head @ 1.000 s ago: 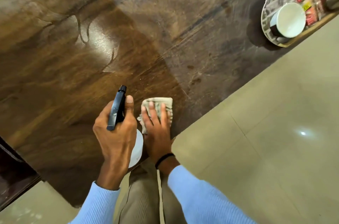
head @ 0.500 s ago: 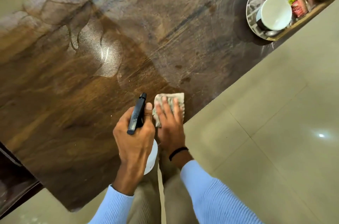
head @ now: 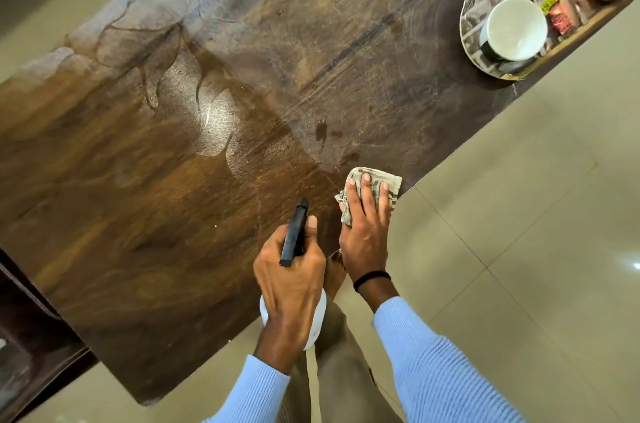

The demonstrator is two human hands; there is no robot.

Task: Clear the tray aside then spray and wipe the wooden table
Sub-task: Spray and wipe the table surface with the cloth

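The dark wooden table fills the left and middle of the head view, with wet streaks and a shiny patch on it. My left hand grips a spray bottle with a black nozzle and white body, held over the table's near edge. My right hand lies flat on a checked cloth, pressing it onto the table close to the near edge. The tray stands at the table's far right end, holding a white cup, packets and metal tumblers.
Beige floor tiles lie to the right of and below the table. A dark piece of furniture stands at the lower left, against the table's left end. My legs in beige trousers show below the hands.
My right hand has slid the cloth rightward along the near edge, away from the spray bottle. The view has shifted, so the tray appears nearer.
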